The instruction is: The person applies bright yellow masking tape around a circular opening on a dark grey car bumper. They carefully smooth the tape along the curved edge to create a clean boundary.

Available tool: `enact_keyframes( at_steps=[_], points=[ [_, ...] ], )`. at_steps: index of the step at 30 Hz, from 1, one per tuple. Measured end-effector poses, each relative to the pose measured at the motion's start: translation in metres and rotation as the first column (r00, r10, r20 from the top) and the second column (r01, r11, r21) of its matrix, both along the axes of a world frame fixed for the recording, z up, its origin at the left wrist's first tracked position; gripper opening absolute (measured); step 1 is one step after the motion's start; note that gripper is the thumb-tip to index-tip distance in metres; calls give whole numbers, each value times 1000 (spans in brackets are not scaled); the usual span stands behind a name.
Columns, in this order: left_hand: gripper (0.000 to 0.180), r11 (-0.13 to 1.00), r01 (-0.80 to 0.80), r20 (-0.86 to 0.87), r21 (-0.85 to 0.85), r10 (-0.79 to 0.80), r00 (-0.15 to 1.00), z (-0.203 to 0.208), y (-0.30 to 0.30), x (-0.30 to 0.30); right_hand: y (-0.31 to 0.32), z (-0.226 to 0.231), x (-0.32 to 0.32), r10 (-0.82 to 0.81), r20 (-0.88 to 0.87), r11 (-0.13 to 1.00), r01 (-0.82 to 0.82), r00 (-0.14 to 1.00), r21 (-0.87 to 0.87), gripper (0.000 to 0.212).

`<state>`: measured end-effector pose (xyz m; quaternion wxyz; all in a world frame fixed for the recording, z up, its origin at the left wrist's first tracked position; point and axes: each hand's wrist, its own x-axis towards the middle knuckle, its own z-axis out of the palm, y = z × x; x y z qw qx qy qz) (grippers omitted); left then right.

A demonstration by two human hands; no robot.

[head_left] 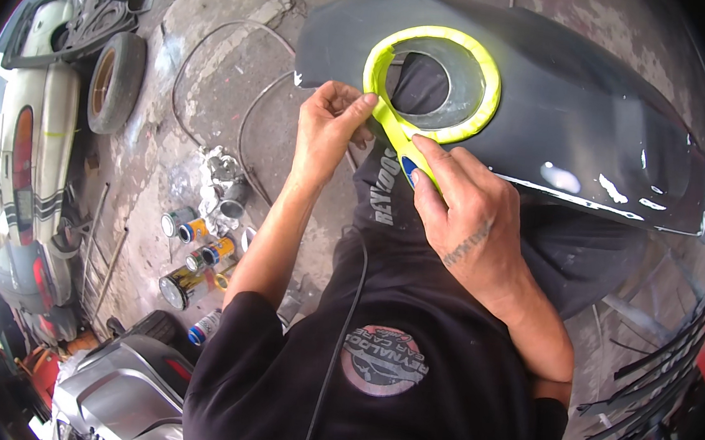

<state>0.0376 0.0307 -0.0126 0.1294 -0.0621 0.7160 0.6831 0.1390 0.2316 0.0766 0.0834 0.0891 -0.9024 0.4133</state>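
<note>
A dark grey painted body panel [573,97] lies across my lap, with a large round opening near its left end. Bright yellow-green masking tape [490,77] runs around the opening's rim. At the rim's lower left, my left hand [326,134] pinches the tape between thumb and fingers. From there a strip of tape stretches down to my right hand [478,218]. My right hand is closed around the tape roll [410,168], whose blue core shows beside the thumb; the rest of the roll is mostly hidden by the fingers.
Paint cans [182,286] and crumpled foil-like material [220,177] sit on the concrete floor at left. A hose [247,127] curls past the panel. Farther left are a loose wheel [116,84] and a car [36,142]; a silver bumper [132,389] lies lower left.
</note>
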Motion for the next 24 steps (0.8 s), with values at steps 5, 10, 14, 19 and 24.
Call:
enact_keyframes(
  at_steps=[5,10,14,19,24],
  points=[
    [22,998,46,-7,-33,-46,999,2,2,-1,-3,8,-1,23,15,998,-24,1000,55,26],
    [20,997,53,-55,-49,-56,997,-2,4,1,-5,10,12,73,133,972,-101,988,211,17],
    [22,992,60,-67,-110,-68,995,4,3,4,-1,5,16,42,145,964,-78,989,255,19],
    [27,983,97,-104,-154,-114,988,8,-1,13,2,10,15,56,161,952,-101,985,288,23],
    [29,977,108,-91,-182,-126,988,10,0,12,6,6,12,63,129,949,-99,990,300,20]
  ],
)
